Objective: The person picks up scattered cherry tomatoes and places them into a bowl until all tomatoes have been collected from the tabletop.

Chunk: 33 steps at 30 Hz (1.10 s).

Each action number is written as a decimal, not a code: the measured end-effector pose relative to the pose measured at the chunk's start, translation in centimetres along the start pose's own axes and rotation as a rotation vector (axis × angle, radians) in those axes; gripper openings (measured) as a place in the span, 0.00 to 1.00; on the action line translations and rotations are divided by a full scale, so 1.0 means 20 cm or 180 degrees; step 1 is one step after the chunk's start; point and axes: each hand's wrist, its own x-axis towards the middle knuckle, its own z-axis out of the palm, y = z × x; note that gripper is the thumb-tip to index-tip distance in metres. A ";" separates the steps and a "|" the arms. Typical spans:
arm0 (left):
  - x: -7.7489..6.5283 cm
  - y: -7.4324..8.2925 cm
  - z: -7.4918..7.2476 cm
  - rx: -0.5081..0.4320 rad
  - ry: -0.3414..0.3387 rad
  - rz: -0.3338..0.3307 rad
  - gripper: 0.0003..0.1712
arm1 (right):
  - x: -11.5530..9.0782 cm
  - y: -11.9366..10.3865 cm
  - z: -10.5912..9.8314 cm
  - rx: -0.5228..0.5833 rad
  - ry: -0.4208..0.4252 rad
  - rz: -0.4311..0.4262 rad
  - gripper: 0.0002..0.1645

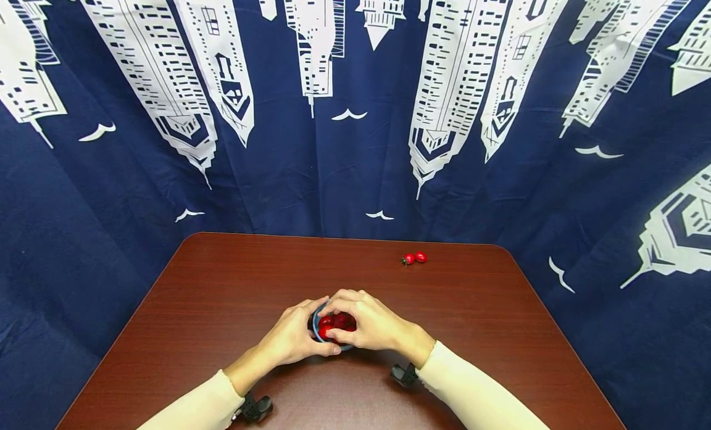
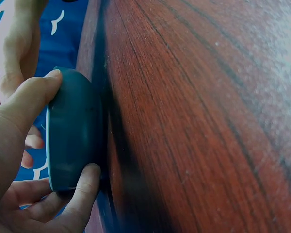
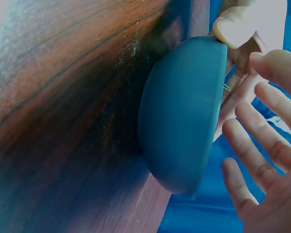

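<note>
A small blue bowl (image 1: 315, 324) stands on the table, holding several red cherry tomatoes (image 1: 326, 322). My left hand (image 1: 291, 336) grips the bowl from its left side; in the left wrist view its thumb lies at the rim and its fingers curve round the outer wall of the bowl (image 2: 72, 133). Over the bowl's right side arches my right hand (image 1: 373, 322), thumb and fingers apart above the tomatoes. The right wrist view has that hand (image 3: 266, 145) loosely bent beside the rim of the bowl (image 3: 184, 116), with nothing visible between its fingers. Both hands partly cover the bowl's contents.
Two more cherry tomatoes (image 1: 414, 258) lie near the far edge of the brown wooden table (image 1: 250, 269), right of centre. Behind and around the table hangs a dark blue cloth (image 1: 355, 171) printed with white buildings and birds. Black straps with devices (image 1: 404, 375) sit at both wrists.
</note>
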 end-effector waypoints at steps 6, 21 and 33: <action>0.00 0.01 0.00 -0.0005 -0.0018 -0.0019 0.65 | -0.01 0.01 -0.01 0.0010 0.0059 -0.0001 0.21; -0.01 0.01 0.01 -0.0045 -0.0091 -0.0069 0.66 | -0.06 0.06 -0.07 0.0026 0.0192 0.0066 0.21; 0.00 0.00 0.01 -0.0047 -0.0003 -0.0050 0.66 | -0.11 0.16 -0.13 0.0188 0.0317 0.0280 0.21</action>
